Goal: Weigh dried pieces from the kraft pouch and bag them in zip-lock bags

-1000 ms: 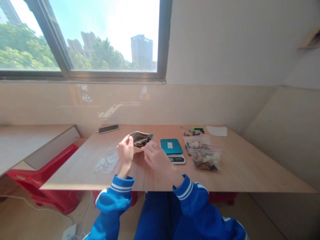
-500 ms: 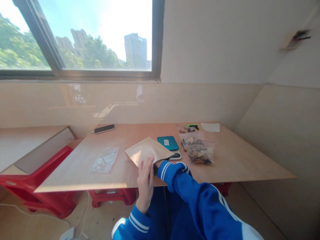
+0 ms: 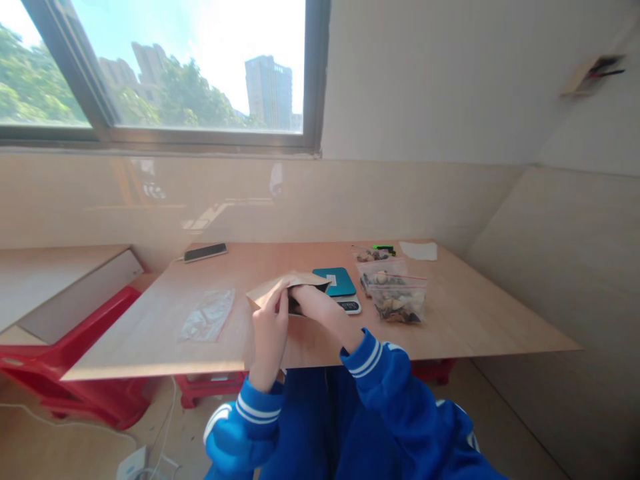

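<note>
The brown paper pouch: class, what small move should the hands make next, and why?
Probably lower the brown paper pouch onto the table beside the scale. The left hand and right hand both hold it above the table edge, unsupported.

Matt paper pouch [image 3: 280, 288]; smooth wood-look table [image 3: 475, 320].

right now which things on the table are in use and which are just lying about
In use:
left hand
right hand
brown paper pouch, held in both hands

Lying about:
scale
filled zip bags
empty clear bag
phone
white paper
</note>
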`<state>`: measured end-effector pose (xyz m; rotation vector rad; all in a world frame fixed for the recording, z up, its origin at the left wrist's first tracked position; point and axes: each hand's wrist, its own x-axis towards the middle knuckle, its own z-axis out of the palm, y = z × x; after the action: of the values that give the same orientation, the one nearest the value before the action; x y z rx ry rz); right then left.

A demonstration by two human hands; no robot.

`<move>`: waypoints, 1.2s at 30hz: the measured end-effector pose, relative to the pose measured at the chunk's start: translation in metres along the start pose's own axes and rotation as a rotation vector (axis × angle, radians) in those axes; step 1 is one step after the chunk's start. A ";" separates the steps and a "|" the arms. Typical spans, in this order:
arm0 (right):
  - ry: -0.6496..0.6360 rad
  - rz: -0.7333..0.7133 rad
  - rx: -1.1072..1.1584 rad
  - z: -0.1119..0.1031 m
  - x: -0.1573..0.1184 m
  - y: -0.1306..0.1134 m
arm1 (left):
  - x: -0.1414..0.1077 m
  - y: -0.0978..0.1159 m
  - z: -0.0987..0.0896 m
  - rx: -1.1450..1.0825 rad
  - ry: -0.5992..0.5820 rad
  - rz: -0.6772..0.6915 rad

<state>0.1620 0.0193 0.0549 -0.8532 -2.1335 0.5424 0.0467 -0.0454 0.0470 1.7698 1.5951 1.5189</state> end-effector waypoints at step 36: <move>0.730 0.169 0.470 -0.073 0.018 0.092 | 0.102 -0.001 -0.005 0.044 -0.033 -0.102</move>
<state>0.2465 0.1027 0.0527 -0.8001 -1.2156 0.6576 0.0227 0.0406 0.0974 1.6990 1.6884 1.4117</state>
